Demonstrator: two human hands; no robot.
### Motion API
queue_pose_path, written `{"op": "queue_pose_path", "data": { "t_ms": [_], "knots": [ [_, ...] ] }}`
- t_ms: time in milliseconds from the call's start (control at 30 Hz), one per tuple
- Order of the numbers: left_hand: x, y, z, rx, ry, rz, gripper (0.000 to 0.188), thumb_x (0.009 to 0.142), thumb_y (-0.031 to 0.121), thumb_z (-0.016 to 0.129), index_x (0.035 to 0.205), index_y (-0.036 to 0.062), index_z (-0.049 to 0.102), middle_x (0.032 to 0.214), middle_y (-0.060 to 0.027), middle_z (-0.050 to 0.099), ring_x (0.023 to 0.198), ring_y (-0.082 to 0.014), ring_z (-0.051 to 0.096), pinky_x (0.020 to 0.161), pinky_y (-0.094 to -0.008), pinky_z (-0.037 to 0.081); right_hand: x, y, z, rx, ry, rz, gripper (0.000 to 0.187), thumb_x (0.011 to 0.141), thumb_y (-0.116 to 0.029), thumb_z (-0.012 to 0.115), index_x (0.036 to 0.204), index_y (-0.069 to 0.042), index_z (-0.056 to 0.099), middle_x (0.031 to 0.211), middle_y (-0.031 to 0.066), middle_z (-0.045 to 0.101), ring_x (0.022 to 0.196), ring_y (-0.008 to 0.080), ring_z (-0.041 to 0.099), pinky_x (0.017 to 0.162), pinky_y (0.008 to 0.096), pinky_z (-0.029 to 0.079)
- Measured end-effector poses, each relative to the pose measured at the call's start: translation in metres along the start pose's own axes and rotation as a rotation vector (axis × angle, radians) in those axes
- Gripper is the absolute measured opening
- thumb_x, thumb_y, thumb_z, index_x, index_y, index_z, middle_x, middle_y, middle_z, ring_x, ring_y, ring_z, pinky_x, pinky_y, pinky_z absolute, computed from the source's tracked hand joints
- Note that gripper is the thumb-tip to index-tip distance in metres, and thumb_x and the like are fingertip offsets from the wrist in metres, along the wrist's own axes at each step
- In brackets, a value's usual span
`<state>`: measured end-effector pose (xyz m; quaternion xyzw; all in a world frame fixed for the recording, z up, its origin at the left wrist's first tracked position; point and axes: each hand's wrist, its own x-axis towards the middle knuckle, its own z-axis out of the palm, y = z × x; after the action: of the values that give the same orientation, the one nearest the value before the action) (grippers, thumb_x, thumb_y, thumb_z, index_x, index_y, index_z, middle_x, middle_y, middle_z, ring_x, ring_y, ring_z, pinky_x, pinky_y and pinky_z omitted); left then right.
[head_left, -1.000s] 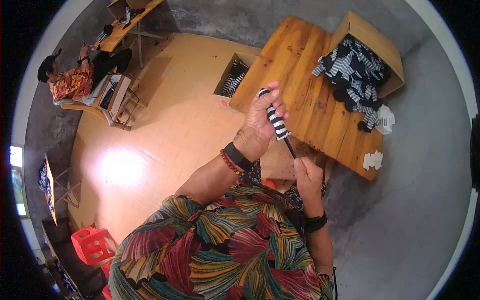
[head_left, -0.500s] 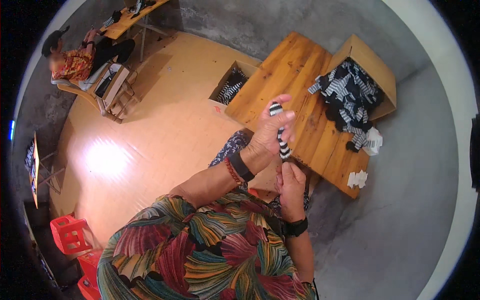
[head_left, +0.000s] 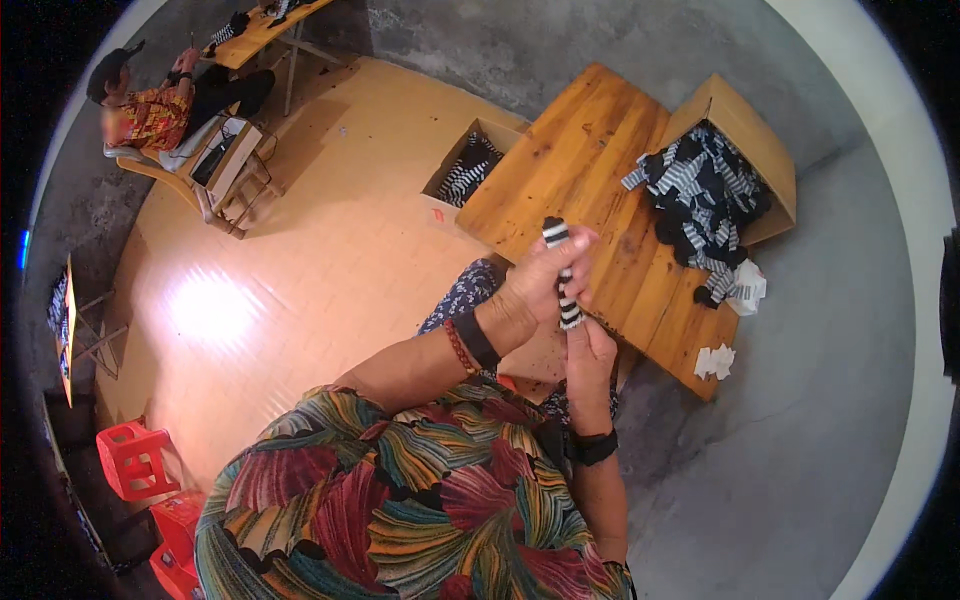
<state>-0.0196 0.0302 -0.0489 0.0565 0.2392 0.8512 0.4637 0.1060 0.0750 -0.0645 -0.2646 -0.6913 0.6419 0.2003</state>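
A narrow black-and-white striped knitted piece (head_left: 556, 232) stands nearly upright in front of me, over the near edge of the wooden table. My left hand (head_left: 540, 280) is closed around its middle, and its dark tip pokes out above the fingers. Just below, my right hand (head_left: 590, 352) is closed at the piece's lower end, thumb along it. Whether anything else is inside that grip is hidden. The exact kind of knitted item cannot be told.
On the wooden table (head_left: 560, 150), a tipped cardboard box (head_left: 775, 190) spills striped knitwear (head_left: 700, 190). Nearby are a white packet (head_left: 748, 287) and paper scraps (head_left: 714, 361). A floor box (head_left: 437, 183) holds more knitwear. Another person (head_left: 165, 118) sits far left; red stools (head_left: 135, 460) stand lower left.
My left hand has slid down the striped piece and its fingers have closed around it, so more of the tip shows. My right hand has risen slightly, closer to the left.
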Motion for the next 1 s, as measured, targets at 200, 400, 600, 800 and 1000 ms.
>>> {"op": "queue_pose_path", "data": {
  "t_ms": [200, 400, 600, 800, 1000],
  "knots": [
    [0.004, 0.018, -0.007, -0.017, -0.153, 0.013, 0.024, 0.081, 0.024, 0.058, 0.096, 0.0074, 0.051, 0.056, 0.0023, 0.04, 0.04, -0.0086, 0.037, 0.043, -0.0268, 0.041, -0.019, 0.002, -0.02, -0.248, -0.09, 0.018, 0.028, 0.087, -0.02, 0.047, 0.067, 0.0, 0.047, 0.057, 0.0012, 0.04, 0.056, 0.0094, 0.037, 0.051, 0.0259, 0.034],
    [-0.012, -0.008, 0.014, 0.127, 0.127, 0.141, 0.026, 0.073, 0.008, 0.065, 0.094, 0.0057, 0.049, 0.052, 0.0016, 0.041, 0.036, -0.0075, 0.036, 0.038, -0.0235, 0.038, -0.01, -0.007, -0.009, -0.246, -0.032, -0.056, 0.028, 0.086, -0.019, 0.047, 0.067, 0.002, 0.048, 0.057, 0.0032, 0.043, 0.056, 0.0113, 0.041, 0.053, 0.027, 0.036],
    [-0.007, -0.011, 0.019, 0.273, 0.3, 0.409, 0.028, 0.072, 0.008, 0.066, 0.092, 0.0043, 0.047, 0.062, 0.0012, 0.046, 0.044, -0.007, 0.041, 0.041, -0.0203, 0.038, -0.013, 0.006, -0.005, -0.266, 0.005, -0.147, 0.03, 0.089, -0.02, 0.045, 0.067, 0.001, 0.045, 0.057, -0.0019, 0.039, 0.055, 0.0065, 0.035, 0.048, 0.023, 0.031],
    [-0.006, -0.02, 0.016, 0.294, 0.319, 0.549, 0.023, 0.074, 0.009, 0.065, 0.088, 0.005, 0.046, 0.066, 0.0013, 0.046, 0.049, -0.0072, 0.044, 0.042, -0.0199, 0.038, -0.011, -0.006, 0.001, -0.008, -0.05, 0.157, 0.028, 0.09, -0.022, 0.044, 0.069, -0.005, 0.049, 0.055, -0.0049, 0.039, 0.048, 0.0033, 0.033, 0.042, 0.0191, 0.026],
    [-0.008, -0.021, 0.004, 0.088, 0.091, 0.262, 0.018, 0.079, 0.015, 0.061, 0.085, 0.0076, 0.046, 0.057, 0.001, 0.042, 0.042, -0.0077, 0.038, 0.042, -0.0231, 0.039, -0.003, -0.001, 0.002, 0.015, -0.058, 0.102, 0.026, 0.09, -0.022, 0.044, 0.071, -0.005, 0.05, 0.054, -0.0059, 0.037, 0.045, 0.003, 0.031, 0.039, 0.0192, 0.023]
  ]
}}
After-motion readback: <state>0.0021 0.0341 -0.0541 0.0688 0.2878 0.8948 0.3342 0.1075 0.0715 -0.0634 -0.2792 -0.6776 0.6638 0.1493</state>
